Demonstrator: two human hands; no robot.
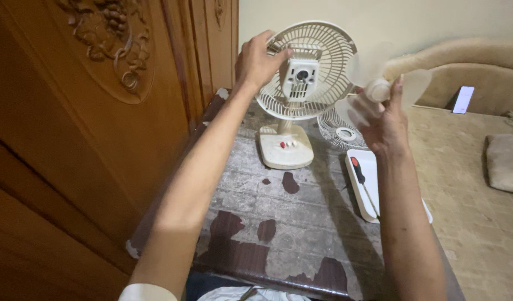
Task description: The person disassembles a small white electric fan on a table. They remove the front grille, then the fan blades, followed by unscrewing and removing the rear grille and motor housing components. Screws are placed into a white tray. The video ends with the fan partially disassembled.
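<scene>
Head camera looks down along two bare forearms stretched out over a worn grey tabletop with peeling dark-brown patches, whose near edge sits just above a bit of pale cloth at the bottom of the view. Near the right forearm, on the table's right side, lies a flat white rectangular plastic tray with a screwdriver with a red-and-black handle resting in it, tip pointing toward the near edge. Farther on, the right hand is raised above the tray, fingers wrapped around the hub of a translucent white plastic fan blade, held clear of the table with its lobes spreading above and beside the fingers. Just behind that hand, a round white wire-style front grille lies against the table. To its left stands a small cream plastic desk fan on an oblong base with red and white buttons; its rear grille and motor housing face the camera, bare of blades. The left hand grips the top left rim of that rear grille, fingers curled over the edge. A carved brown wooden wardrobe fills the left side.
</scene>
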